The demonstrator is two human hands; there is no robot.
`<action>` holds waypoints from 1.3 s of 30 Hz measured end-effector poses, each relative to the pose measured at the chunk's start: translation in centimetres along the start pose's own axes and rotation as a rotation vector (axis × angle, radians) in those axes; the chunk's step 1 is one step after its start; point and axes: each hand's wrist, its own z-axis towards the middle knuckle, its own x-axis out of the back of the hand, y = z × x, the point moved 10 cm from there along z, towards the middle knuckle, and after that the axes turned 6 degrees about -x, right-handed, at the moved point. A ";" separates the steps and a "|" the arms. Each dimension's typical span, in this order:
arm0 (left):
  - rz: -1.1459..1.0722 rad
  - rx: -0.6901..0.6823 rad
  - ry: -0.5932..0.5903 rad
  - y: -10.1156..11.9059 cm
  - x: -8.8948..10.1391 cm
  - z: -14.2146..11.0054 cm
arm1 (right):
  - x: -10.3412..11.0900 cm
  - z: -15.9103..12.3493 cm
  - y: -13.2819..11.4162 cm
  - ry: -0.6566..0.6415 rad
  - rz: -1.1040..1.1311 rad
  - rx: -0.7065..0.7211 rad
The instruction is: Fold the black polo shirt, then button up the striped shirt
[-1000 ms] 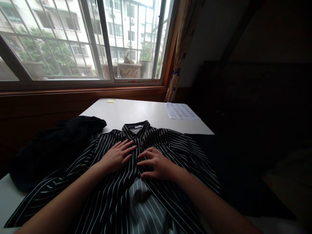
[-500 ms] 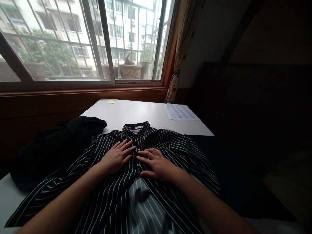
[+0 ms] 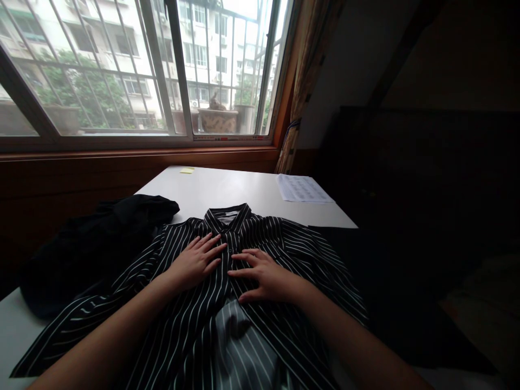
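Observation:
A black shirt with thin white stripes lies spread front-up on a white table, collar toward the window. My left hand rests flat on the chest left of the button line, fingers stretched out. My right hand lies flat just right of the button line, fingers spread, its fingertips close to those of the left. Below my hands the shirt front gapes and shows its paler inside.
A heap of black cloth lies on the table's left part. A printed sheet and a small yellow note lie near the far edge by the window. Dark furniture stands to the right.
My right hand has crept a little toward the button line and its fingers have spread. My left hand has stayed almost still.

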 end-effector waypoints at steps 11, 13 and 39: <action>-0.008 -0.008 0.021 0.0 0.1 0.0 | -0.5 -0.1 0.3 -0.017 0.031 -0.020; -0.007 -0.008 0.025 0.1 0.2 0.0 | -0.6 0.0 0.4 -0.025 0.039 -0.027; -0.031 -0.024 0.133 0.2 2.0 0.1 | 1.1 0.3 3.5 0.153 0.074 -0.081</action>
